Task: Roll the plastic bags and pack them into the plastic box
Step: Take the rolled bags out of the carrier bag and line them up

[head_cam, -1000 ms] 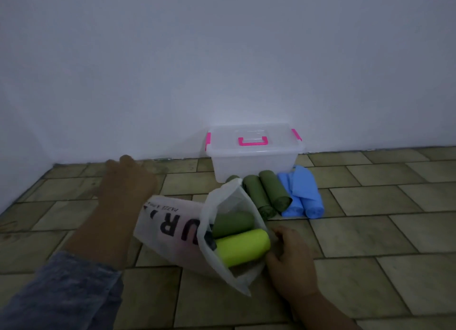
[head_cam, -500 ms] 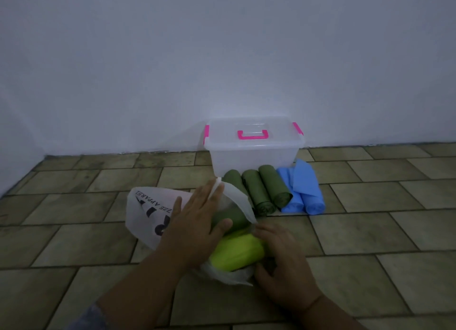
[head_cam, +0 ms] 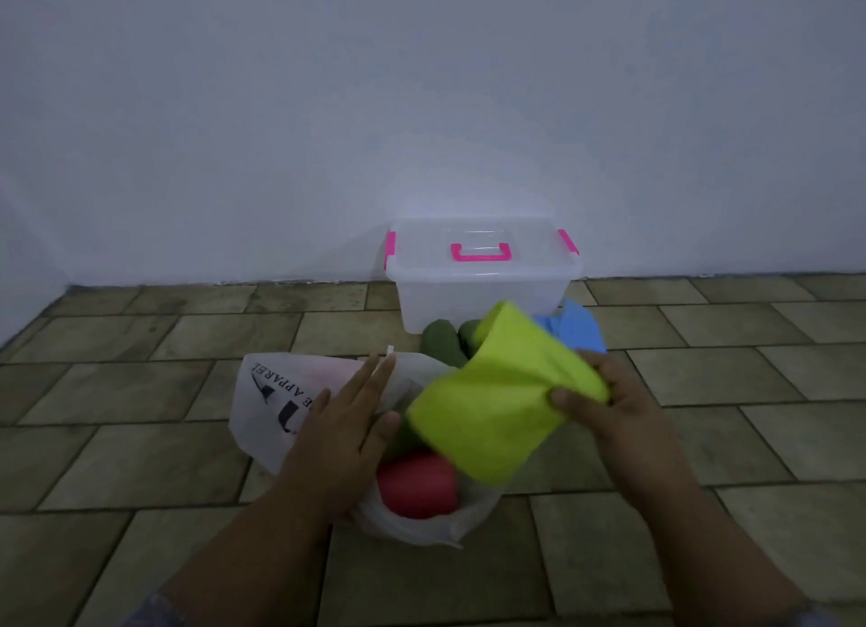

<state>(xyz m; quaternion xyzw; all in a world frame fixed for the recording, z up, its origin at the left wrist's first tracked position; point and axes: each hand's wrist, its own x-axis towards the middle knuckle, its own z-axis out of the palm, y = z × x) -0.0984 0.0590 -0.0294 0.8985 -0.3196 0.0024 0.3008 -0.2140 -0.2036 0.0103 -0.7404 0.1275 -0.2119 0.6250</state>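
My right hand [head_cam: 614, 406] grips a yellow-green plastic bag [head_cam: 501, 401], lifted clear of a white carrier bag [head_cam: 276, 392] that lies on the tiled floor. My left hand [head_cam: 347, 425] rests flat on the white bag with straight fingers. A red roll [head_cam: 417, 486] shows inside the white bag's mouth. Dark green rolls [head_cam: 438, 343] and blue rolls [head_cam: 578, 324] lie behind, partly hidden by the yellow-green bag. The clear plastic box [head_cam: 482, 289] with pink handle and clips stands by the wall, lid on.
A pale wall [head_cam: 421, 111] rises right behind the box. Brown floor tiles [head_cam: 140, 439] spread to the left and right of the bags.
My right hand has pulled the yellow-green bag up out of the white bag, exposing a red roll. My left hand stays flat on the white bag. The view has moved closer.
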